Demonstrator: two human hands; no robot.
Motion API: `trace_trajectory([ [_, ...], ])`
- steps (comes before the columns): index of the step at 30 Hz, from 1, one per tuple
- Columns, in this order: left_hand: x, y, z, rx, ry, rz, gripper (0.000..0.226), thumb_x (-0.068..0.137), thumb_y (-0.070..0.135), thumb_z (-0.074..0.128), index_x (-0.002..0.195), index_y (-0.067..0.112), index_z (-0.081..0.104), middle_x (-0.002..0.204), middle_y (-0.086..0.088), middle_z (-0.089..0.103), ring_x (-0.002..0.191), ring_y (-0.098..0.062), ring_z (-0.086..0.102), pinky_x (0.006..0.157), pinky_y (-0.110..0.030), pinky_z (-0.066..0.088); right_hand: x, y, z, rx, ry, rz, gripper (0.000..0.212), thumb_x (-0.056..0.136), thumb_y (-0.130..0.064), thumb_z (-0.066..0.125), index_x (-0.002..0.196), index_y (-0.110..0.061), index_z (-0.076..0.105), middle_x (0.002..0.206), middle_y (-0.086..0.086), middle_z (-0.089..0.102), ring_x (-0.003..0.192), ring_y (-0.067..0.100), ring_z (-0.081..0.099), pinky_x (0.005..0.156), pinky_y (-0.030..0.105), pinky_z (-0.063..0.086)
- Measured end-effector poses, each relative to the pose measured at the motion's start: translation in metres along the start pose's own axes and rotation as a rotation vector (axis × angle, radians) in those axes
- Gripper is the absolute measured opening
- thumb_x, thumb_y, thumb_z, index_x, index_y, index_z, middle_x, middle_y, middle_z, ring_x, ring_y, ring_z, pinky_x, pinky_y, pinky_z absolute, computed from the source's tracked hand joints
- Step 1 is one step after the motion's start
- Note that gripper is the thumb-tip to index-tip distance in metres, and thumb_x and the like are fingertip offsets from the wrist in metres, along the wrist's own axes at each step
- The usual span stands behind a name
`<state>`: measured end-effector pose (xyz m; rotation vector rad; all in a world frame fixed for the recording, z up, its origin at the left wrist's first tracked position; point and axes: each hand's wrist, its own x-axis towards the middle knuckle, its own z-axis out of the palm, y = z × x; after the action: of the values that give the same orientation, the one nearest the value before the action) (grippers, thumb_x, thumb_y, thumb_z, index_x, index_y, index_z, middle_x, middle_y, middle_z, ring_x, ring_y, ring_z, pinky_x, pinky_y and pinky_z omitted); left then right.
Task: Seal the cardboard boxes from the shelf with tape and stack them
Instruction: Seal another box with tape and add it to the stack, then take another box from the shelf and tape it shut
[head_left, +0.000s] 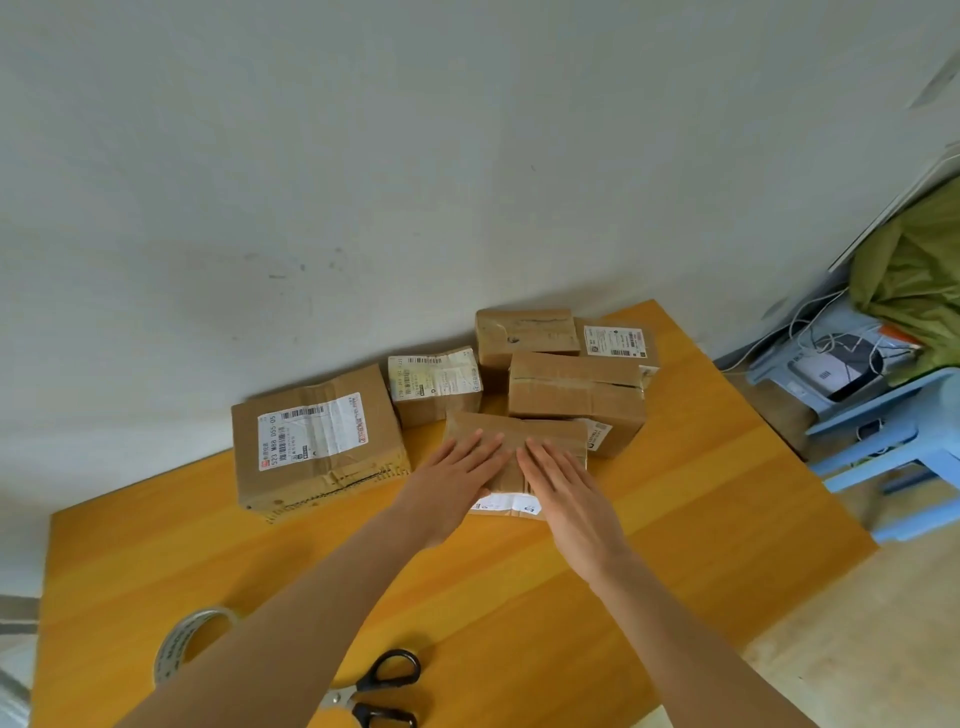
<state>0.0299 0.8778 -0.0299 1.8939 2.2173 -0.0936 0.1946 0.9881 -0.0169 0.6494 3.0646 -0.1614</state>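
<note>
Yellow tabletop (675, 467) carries cardboard boxes. Both hands, left hand (457, 473) and right hand (566, 488), press flat and open on the small box (540, 431); it seems light and stiff, best taken by its sides.

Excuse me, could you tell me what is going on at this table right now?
A person presses the left hand and right hand flat on top of a small brown cardboard box in the middle of the orange wooden table, apparently smoothing its tape. A clear tape roll and black-handled scissors lie untouched near the front edge. A large labelled cardboard box sits to the left, with more boxes clustered behind.
</note>
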Motion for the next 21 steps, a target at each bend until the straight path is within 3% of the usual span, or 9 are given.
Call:
trace_trajectory([
  [1, -0.002, 0.002, 0.0, -0.024, -0.003, -0.032, 0.058, 0.105, 0.034, 0.024, 0.148, 0.028, -0.013, 0.156, 0.006, -0.02, 0.141, -0.015, -0.023, 0.116, -0.032, -0.011, -0.001, -0.001, -0.001, -0.008, -0.008, 0.004, 0.091, 0.06, 0.006, 0.085, 0.141, -0.002, 0.046, 0.146, 0.017, 0.046, 0.133, 0.03, 0.047, 0.109, 0.045, 0.039],
  [3, -0.009, 0.003, -0.003, -0.088, -0.008, -0.105, 0.063, 0.103, 0.033, 0.034, 0.151, 0.027, -0.007, 0.158, 0.002, -0.017, 0.144, -0.017, -0.019, 0.118, -0.035, -0.007, -0.004, 0.001, 0.002, -0.043, -0.035, -0.01, 0.091, 0.081, 0.006, 0.068, 0.154, -0.007, 0.015, 0.16, 0.013, 0.015, 0.147, 0.027, 0.02, 0.12, 0.04, 0.011],
  [5, -0.021, 0.0, -0.009, -0.091, 0.008, -0.147, 0.066, 0.102, 0.031, 0.039, 0.152, 0.028, -0.005, 0.158, 0.0, -0.017, 0.145, -0.017, -0.017, 0.119, -0.037, -0.004, -0.008, 0.001, 0.001, -0.046, -0.061, -0.004, 0.092, 0.09, 0.003, 0.057, 0.153, -0.013, -0.008, 0.162, 0.008, -0.007, 0.15, 0.023, 0.0, 0.119, 0.035, -0.008],
  [12, -0.091, -0.01, -0.042, -0.065, 0.094, -0.184, 0.064, 0.101, 0.032, 0.04, 0.152, 0.029, 0.001, 0.16, -0.001, -0.012, 0.146, -0.019, -0.013, 0.119, -0.04, -0.001, -0.037, -0.049, -0.025, -0.052, -0.016, 0.071, 0.081, 0.099, -0.01, 0.048, 0.154, -0.017, -0.01, 0.164, 0.003, -0.005, 0.151, 0.018, 0.002, 0.123, 0.036, 0.007],
  [17, -0.168, -0.009, -0.06, -0.061, 0.183, -0.176, 0.062, 0.102, 0.032, 0.038, 0.152, 0.029, 0.002, 0.161, -0.002, -0.007, 0.147, -0.02, -0.011, 0.12, -0.041, 0.001, -0.068, -0.11, -0.057, -0.062, 0.052, 0.089, 0.076, 0.101, -0.012, 0.046, 0.155, -0.018, -0.008, 0.164, 0.004, -0.004, 0.151, 0.02, 0.004, 0.122, 0.035, 0.009],
  [21, -0.237, -0.003, -0.067, -0.071, 0.246, -0.151, 0.06, 0.101, 0.03, 0.04, 0.152, 0.028, 0.008, 0.161, -0.003, -0.002, 0.148, -0.02, -0.005, 0.12, -0.042, 0.006, -0.109, -0.166, -0.078, -0.072, 0.141, 0.103, 0.071, 0.1, -0.015, 0.047, 0.156, -0.018, 0.002, 0.163, 0.005, 0.008, 0.148, 0.02, 0.019, 0.119, 0.032, 0.017],
])
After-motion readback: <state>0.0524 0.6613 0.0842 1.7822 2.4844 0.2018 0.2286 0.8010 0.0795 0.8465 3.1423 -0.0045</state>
